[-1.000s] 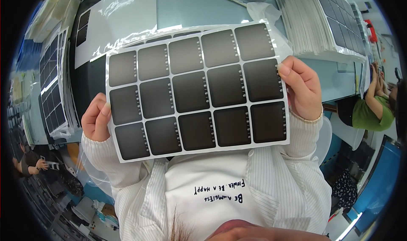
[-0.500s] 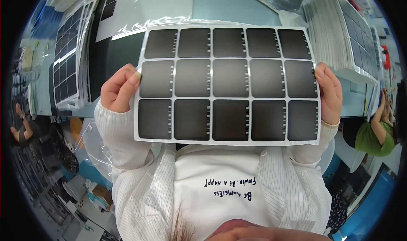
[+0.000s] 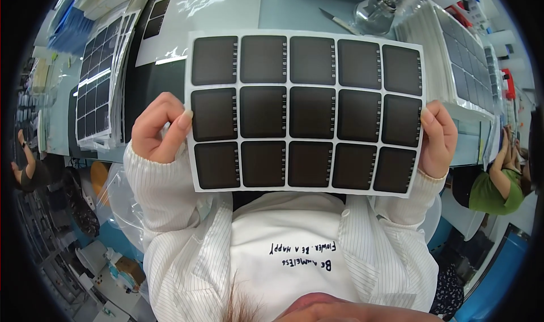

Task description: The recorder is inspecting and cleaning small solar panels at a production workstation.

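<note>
A white-bordered sheet (image 3: 310, 113) with rows of dark, rounded square panels is held up in front of my chest, over the table's near edge. My left hand (image 3: 161, 128) pinches its left edge between thumb and fingers. At the opposite edge, my right hand (image 3: 437, 135) grips the sheet the same way, with the thumb on the front face. Each panel carries a line of small pale marks along its right side. The back of the sheet is hidden from view.
Stacks of similar sheets stand at the left (image 3: 97, 84) and the right (image 3: 466, 56). Behind the held sheet are a white sheet (image 3: 226, 16), a slim knife (image 3: 335, 19) and a clear glass bottle (image 3: 375, 13). A person in a green top (image 3: 498, 190) sits off to the right.
The sheet has tilted, its upper edge now nearer and its panels looking darker, with less glare. Both hands have dropped slightly while keeping hold of its edges.
</note>
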### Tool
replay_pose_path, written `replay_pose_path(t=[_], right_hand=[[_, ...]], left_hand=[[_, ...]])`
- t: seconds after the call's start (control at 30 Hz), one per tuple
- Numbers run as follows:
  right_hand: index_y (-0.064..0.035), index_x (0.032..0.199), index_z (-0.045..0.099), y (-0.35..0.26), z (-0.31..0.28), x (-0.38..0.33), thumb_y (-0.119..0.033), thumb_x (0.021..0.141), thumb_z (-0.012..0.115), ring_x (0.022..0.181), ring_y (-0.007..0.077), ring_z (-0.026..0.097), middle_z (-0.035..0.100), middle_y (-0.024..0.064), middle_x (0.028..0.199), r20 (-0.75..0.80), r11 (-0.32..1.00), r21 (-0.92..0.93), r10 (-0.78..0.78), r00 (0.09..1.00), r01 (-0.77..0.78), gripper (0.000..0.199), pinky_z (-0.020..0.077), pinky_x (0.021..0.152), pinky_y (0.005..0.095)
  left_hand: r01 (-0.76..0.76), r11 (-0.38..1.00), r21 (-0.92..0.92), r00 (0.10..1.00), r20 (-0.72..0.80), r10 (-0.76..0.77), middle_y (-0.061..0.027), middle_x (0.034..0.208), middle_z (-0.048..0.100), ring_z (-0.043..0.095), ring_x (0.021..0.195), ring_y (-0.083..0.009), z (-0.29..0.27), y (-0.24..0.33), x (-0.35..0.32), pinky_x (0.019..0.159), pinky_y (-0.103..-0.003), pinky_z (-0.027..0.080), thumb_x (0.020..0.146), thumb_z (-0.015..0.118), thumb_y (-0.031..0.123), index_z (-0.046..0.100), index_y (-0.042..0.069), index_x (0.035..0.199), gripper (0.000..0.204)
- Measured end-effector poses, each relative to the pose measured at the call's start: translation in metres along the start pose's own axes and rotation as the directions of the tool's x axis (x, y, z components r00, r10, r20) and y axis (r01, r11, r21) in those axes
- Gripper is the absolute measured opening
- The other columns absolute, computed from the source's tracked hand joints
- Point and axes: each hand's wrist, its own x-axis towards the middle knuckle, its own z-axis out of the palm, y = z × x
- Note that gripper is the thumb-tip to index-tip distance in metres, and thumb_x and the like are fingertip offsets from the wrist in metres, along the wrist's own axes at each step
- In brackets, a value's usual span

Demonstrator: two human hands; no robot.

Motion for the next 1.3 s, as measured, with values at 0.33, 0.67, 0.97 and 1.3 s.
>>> replay_pose_path(t=[0.33, 0.67, 0.97, 1.3], right_hand=[[0.0032, 0.091, 0.058, -0.014, -0.012, 0.008, -0.005, 0.089, 0.053, 0.052, 0.0049, 0.044, 0.050, 0.0014, 0.070, 0.096, 0.722, -0.408, -0.575, 0.813, 0.559, 0.009, 0.0354, 0.045, 0.0168], [0.0039, 0.093, 0.058, -0.037, -0.019, 0.010, -0.006, 0.089, 0.054, 0.051, 0.0048, 0.043, 0.051, 0.0016, 0.071, 0.041, 0.694, -0.451, -0.612, 0.789, 0.562, 0.011, 0.0359, 0.045, 0.0169], [0.0036, 0.090, 0.058, -0.062, -0.042, 0.007, -0.009, 0.090, 0.054, 0.055, 0.0038, 0.043, 0.050, 0.0001, 0.070, -0.035, 0.677, -0.523, -0.623, 0.781, 0.517, 0.013, 0.0363, 0.046, 0.0171], [0.0006, 0.086, 0.062, -0.081, -0.104, 0.027, -0.014, 0.089, 0.058, 0.056, 0.0008, 0.041, 0.051, -0.0053, 0.065, -0.201, 0.663, -0.637, -0.635, 0.745, 0.394, 0.016, 0.0308, 0.049, 0.0163]], left_hand=[[-0.404, 0.819, 0.407, 0.882, -0.062, 0.466, -0.0061, 0.070, 0.050, 0.044, 0.063, -0.0157, -0.004, 0.025, 0.017, 0.055, -0.025, 0.036, 0.076, 0.065, 0.003, 0.058, -0.001, 0.072, 0.009], [-0.503, 0.739, 0.449, 0.829, 0.010, 0.559, -0.0065, 0.070, 0.051, 0.046, 0.066, -0.0175, -0.003, 0.045, 0.046, 0.057, -0.027, 0.037, 0.073, 0.067, 0.001, 0.057, -0.002, 0.071, 0.010], [-0.603, 0.659, 0.450, 0.768, 0.101, 0.633, -0.0060, 0.068, 0.051, 0.045, 0.063, -0.0174, 0.012, 0.071, 0.075, 0.056, -0.026, 0.037, 0.074, 0.066, 0.003, 0.058, -0.001, 0.070, 0.010], [-0.625, 0.743, 0.239, 0.780, 0.149, 0.608, -0.0073, 0.063, 0.052, 0.049, 0.057, -0.0151, 0.079, 0.098, 0.131, 0.055, -0.026, 0.037, 0.076, 0.067, 0.007, 0.061, -0.002, 0.068, 0.013]])
